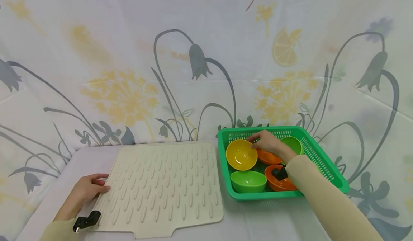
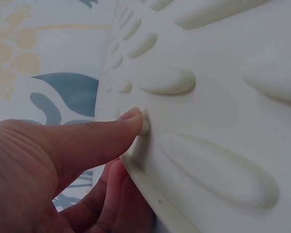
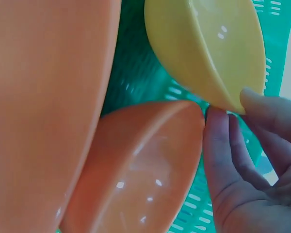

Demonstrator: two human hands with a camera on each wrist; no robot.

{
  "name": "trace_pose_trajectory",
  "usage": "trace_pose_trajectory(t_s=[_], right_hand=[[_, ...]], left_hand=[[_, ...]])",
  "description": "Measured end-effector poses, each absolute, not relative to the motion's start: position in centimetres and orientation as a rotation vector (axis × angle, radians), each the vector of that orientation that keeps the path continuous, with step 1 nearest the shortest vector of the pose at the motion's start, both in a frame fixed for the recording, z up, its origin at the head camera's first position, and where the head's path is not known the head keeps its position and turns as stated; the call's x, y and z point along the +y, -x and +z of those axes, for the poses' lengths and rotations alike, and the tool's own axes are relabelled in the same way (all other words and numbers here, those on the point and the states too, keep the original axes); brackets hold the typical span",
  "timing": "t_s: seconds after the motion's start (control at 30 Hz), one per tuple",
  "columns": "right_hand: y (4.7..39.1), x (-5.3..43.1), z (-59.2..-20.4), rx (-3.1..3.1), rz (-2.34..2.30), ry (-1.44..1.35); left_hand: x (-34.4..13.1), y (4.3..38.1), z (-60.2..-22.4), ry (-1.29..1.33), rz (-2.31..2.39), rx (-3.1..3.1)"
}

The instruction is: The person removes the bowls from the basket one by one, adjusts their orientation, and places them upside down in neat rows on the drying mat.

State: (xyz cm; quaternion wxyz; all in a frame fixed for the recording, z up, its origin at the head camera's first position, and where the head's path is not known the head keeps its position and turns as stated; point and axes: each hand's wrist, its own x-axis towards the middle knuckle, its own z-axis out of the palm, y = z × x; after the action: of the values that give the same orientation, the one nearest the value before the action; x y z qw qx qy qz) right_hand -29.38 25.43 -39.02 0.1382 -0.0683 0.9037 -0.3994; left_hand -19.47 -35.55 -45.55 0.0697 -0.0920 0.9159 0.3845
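Note:
At the left edge of a cream drying mat [image 1: 161,189] with raised ridges is my left hand [image 1: 84,191]. In the left wrist view its thumb lies on top of the mat [image 2: 218,121] and the other fingers tuck under the edge, pinching it. My right hand [image 1: 270,142] reaches into a green plastic basket [image 1: 251,197]. It pinches the rim of a yellow bowl [image 1: 241,155], thumb inside and fingers outside, as the right wrist view shows. Right beside those fingers sits an orange bowl [image 3: 150,179].
Also in the basket are a light green bowl [image 1: 248,182] at the front, a darker orange bowl [image 1: 278,183] and another green bowl [image 1: 294,144] at the back right. A flower-printed cloth [image 1: 206,90] hangs behind the white table surface [image 1: 245,223].

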Motion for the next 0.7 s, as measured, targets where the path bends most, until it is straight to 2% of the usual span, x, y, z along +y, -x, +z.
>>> trace_pose_trajectory(t_s=[0.33, 0.7], right_hand=[[28.77, 25.10, -38.61, 2.652, -1.086, 0.212], [28.51, 25.55, -38.18, 2.604, -1.252, 0.134]], left_hand=[[-35.33, 19.50, -45.57, 0.286, 1.126, 2.752], [-35.29, 19.36, -45.78, 0.272, 1.123, 2.778]])
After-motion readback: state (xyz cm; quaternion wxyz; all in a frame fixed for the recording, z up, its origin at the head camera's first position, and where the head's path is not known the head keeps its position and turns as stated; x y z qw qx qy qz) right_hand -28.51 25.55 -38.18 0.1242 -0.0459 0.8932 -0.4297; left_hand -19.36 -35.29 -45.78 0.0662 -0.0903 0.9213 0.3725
